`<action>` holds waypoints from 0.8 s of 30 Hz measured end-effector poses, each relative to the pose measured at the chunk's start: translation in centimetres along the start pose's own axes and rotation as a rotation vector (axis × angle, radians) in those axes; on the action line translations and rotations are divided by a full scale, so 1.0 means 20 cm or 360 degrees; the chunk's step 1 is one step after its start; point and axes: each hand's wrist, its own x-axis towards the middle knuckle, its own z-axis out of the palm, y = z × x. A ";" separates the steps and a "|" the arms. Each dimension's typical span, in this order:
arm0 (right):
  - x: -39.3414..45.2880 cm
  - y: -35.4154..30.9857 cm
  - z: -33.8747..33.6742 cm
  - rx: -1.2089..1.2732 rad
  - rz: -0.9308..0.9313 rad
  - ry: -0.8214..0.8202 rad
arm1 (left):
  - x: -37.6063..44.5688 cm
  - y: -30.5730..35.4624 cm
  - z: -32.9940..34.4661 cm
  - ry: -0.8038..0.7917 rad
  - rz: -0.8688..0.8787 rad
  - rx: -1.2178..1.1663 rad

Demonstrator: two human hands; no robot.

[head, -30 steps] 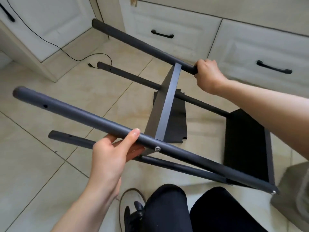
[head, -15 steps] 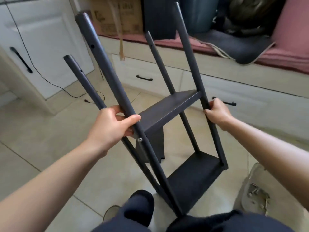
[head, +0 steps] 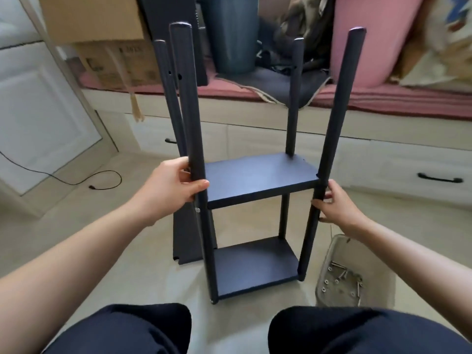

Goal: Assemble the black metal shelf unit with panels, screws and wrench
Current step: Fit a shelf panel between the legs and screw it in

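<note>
The black metal shelf unit [head: 258, 175] stands upright on the tiled floor in front of my knees. It has several round posts and two fitted panels, an upper one and a lower panel [head: 255, 264]. My left hand [head: 173, 185] grips the near left post [head: 189, 111] at the height of the upper panel. On the other side, my right hand [head: 334, 203] holds the near right post [head: 337, 111] just under that panel. A loose black panel [head: 186, 238] lies on the floor behind the left posts.
A grey tray [head: 339, 277] with several screws and washers sits on the floor at the right. Behind the unit runs a low bench with drawers [head: 408, 169], loaded with cardboard boxes [head: 102, 34], a bin and cushions. A black cable [head: 76, 182] trails on the floor at the left.
The shelf unit has swung from lying tilted on its side to standing upright on its feet. Both hands kept their hold on the near posts throughout.
</note>
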 end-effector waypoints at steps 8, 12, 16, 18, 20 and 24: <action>-0.14 0.08 -0.23 0.0058 0.0118 0.0014 | 0.02 0.11 0.15 -0.0115 0.0047 -0.0036; -0.21 0.09 -0.30 -0.0027 0.0182 0.0022 | 0.06 0.14 0.19 -0.0142 0.0059 -0.0058; -0.30 0.08 -0.35 -0.0204 0.0158 -0.0019 | 0.11 0.14 0.21 -0.0170 0.0049 -0.0116; -0.34 0.07 -0.35 -0.0261 0.0129 -0.0050 | 0.12 0.11 0.21 -0.0150 0.0040 -0.0138; -0.38 0.05 -0.34 -0.0265 0.0104 -0.0116 | 0.13 0.08 0.21 -0.0105 0.0031 -0.0135; -0.45 0.04 -0.28 -0.0376 0.0087 -0.0168 | 0.11 0.01 0.18 -0.0024 0.0005 -0.0091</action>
